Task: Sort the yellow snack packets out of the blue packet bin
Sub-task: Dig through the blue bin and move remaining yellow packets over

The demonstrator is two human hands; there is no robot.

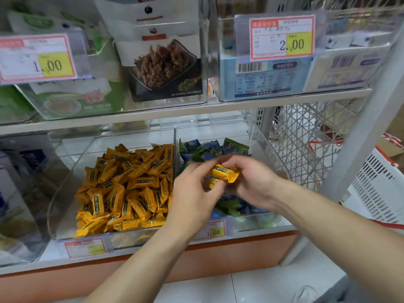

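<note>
A shop shelf (218, 110) carries clear bins side by side: the yellow bin (65, 182), heaped full, and the blue packet bin (262, 149) to its right. Above the latter the right hand (255, 180) pinches a yellow snack packet (227, 172) between curled fingers. The left hand (192, 193) seems to nip a second yellow packet (211, 182), which is partly hidden. With two light pinches crowded together, either packet could slip back among the blue packets (207, 149).

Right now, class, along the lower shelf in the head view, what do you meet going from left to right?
Blue-and-white cartons → bin of yellow packets → bin of blue packets → wire mesh panel → white basket.
</note>
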